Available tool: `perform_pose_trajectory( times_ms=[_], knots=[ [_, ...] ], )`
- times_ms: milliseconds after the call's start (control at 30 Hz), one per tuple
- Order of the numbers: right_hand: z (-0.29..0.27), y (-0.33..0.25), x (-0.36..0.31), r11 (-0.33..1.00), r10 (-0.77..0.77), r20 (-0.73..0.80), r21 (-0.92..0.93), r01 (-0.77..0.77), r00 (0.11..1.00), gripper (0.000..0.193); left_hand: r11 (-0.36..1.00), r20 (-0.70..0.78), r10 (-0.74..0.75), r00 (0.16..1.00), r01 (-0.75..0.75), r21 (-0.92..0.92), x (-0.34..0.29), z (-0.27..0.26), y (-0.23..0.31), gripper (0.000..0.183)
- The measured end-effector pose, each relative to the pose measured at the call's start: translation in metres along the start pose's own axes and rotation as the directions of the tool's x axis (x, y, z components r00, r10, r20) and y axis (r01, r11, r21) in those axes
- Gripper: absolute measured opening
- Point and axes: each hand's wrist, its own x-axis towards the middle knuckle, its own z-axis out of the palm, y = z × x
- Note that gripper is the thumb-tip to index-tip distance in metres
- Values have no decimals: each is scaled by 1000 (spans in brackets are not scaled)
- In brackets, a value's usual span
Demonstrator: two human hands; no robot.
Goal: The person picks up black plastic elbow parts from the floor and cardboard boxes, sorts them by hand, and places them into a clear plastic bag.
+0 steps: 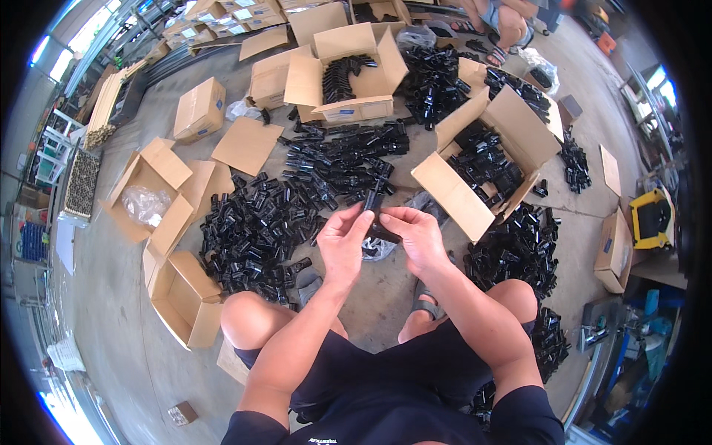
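Observation:
Between my two hands, over the gap between my knees, is a black tubular plastic fitting (374,199). My left hand (344,242) pinches it from the left with thumb and fingers. From the right my right hand (417,236) closes on its lower part; the fingertips partly hide it. Below the hands, a crumpled clear plastic bag (378,251) lies on the floor. A large heap of similar black fittings (248,230) spreads to the left, with another pile (345,156) just beyond my hands. More black fittings (515,248) are heaped by my right knee.
An open carton (452,194) with black parts stands at right. Another open carton (356,110) at the back holds rows of curved black parts. Empty open cartons (185,297) sit at left, near a closed box (200,110). Another person's legs (512,26) show at the far right.

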Motion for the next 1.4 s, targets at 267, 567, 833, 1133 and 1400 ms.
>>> perform_pose_trajectory(
  times_ms=[267,567,833,1133,1400],
  knots=[
    [0,7,-1,923,-212,-23,-333,193,977,18,999,33,5,999,-4,-38,-4,6,8,23],
    [3,-4,-5,819,-282,88,-497,288,955,17,998,63,41,997,-38,-54,-3,0,9,23],
    [-11,-2,6,792,-257,205,-515,328,944,17,996,53,40,998,-35,-83,-2,1,6,22],
    [-11,2,6,895,-156,144,-398,202,977,11,998,63,44,997,-41,-46,-7,0,13,21],
    [-8,-2,4,926,-199,209,-280,253,957,11,998,55,55,997,-55,-6,-7,0,17,23]
  ],
)
